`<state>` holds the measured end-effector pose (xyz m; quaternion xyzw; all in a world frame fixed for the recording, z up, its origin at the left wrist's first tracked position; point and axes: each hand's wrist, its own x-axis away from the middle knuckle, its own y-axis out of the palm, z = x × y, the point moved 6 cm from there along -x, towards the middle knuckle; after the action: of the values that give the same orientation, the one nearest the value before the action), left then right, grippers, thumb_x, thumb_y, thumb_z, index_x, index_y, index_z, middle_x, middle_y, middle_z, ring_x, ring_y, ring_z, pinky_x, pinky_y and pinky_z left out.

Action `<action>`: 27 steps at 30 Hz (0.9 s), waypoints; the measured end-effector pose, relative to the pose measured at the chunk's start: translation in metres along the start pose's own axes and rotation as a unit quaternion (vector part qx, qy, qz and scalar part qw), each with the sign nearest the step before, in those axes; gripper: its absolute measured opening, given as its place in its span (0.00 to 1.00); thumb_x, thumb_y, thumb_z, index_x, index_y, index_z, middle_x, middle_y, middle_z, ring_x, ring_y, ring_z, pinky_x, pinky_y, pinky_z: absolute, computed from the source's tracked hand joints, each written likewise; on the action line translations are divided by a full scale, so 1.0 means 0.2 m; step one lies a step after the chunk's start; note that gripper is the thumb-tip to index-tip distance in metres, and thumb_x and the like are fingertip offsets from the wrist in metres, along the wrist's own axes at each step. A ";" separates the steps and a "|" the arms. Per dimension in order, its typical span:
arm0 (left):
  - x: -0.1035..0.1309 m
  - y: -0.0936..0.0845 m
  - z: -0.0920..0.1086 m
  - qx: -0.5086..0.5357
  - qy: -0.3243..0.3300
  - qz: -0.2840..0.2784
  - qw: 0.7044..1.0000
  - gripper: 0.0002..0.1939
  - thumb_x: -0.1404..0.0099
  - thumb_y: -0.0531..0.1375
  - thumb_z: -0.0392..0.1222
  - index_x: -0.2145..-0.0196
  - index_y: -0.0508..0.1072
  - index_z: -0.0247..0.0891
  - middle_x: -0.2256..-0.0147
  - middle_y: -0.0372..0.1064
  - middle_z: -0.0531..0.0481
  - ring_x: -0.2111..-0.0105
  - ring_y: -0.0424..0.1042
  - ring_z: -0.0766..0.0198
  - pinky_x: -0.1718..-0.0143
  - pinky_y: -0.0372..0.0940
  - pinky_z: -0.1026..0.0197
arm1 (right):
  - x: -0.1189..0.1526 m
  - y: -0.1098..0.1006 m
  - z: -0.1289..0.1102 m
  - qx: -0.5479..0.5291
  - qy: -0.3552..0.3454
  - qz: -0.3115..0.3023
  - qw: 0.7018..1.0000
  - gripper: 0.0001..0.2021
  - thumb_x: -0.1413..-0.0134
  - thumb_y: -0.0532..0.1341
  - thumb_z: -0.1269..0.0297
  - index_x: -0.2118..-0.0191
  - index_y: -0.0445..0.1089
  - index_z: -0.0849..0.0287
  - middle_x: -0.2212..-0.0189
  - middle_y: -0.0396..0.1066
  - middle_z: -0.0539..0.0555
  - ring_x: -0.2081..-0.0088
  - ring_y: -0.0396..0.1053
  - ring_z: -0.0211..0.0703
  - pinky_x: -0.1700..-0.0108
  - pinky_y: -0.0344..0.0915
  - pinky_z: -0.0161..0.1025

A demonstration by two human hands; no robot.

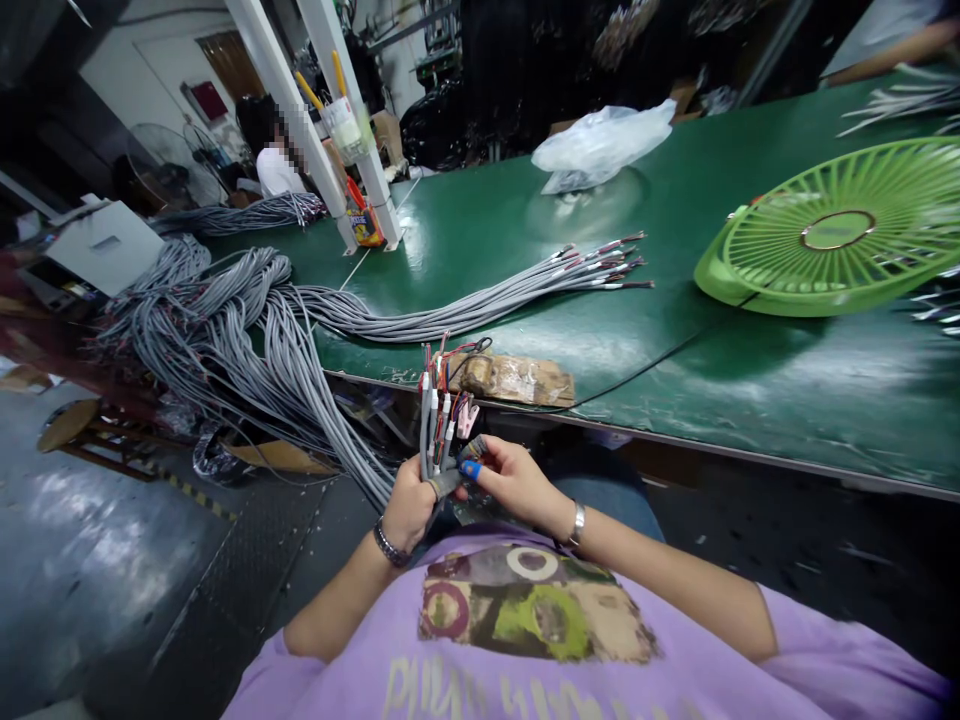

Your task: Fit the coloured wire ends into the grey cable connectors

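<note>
My left hand (411,505) is closed around a bunch of grey cables (429,425), whose stripped ends with white sleeves and thin coloured wires point up. My right hand (510,480) is beside it, thumb and fingers pinched together at the cables; whatever lies between them is too small to make out. Finger covers wrap some fingertips, a blue one on the right thumb. A pink clip (468,416) shows just above the right fingers. Behind the cable ends, a worn wooden block (517,380) sits at the table edge.
A large heap of grey cables (247,300) hangs over the green table (645,370) at left. Another cable bundle (465,308) lies across it. A green fan (832,235) stands at right, its black cord crossing the tabletop. A plastic bag (600,145) and white posts (352,110) are farther back.
</note>
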<state>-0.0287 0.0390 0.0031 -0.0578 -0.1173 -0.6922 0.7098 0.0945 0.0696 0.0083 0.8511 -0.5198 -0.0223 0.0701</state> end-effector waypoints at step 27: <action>0.00 0.00 0.00 0.021 0.022 0.063 0.998 0.09 0.50 0.64 0.41 0.80 0.70 0.34 0.85 0.67 0.53 0.84 0.62 0.69 0.80 0.56 0.66 | -0.03 -0.04 0.04 0.036 -0.007 0.015 0.999 0.17 0.59 0.66 0.53 0.68 0.64 0.59 0.75 0.68 0.49 0.74 0.63 0.36 0.72 0.61 0.34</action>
<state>-0.0288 0.0384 0.0036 -0.0350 -0.1121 -0.6445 0.7556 0.0975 0.0772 -0.0013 0.8449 -0.5336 -0.0084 0.0361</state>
